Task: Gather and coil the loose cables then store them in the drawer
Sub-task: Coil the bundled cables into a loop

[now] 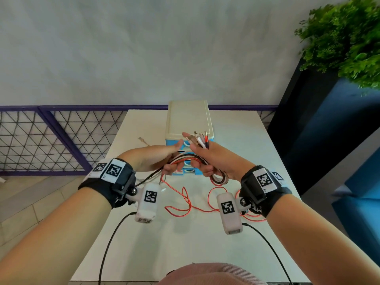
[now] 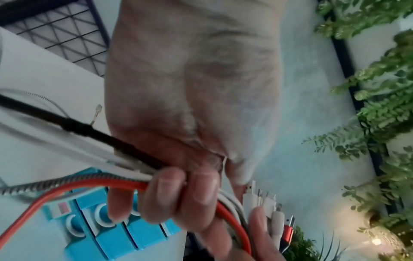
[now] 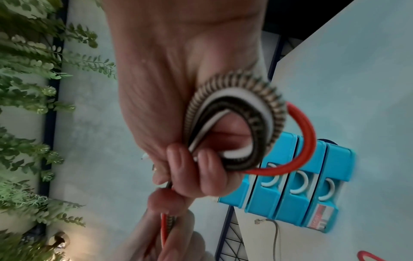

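Observation:
Both hands hold one bundle of cables [image 1: 192,157] above the white table [image 1: 144,254], in front of the blue drawer unit [image 1: 189,120] with a cream top. My right hand [image 1: 207,159] grips the bundle; its plug ends [image 1: 200,139] stick up and a folded loop [image 1: 219,178] hangs below. My left hand [image 1: 170,161] curls round the strands beside it. The left wrist view shows fingers [image 2: 178,199] wrapped on red [image 2: 125,184], black [image 2: 78,127] and white strands. The right wrist view shows the braided loop [image 3: 257,109] in my right hand [image 3: 196,167]. The drawers [image 3: 290,203] are closed.
The orange-red cable's tail [image 1: 185,202] lies in loops on the table under my wrists. Another thin cable [image 1: 144,140] lies loose left of the drawer unit. A purple mesh railing [image 1: 51,140] runs behind the table, and a plant [image 1: 345,38] stands at the right.

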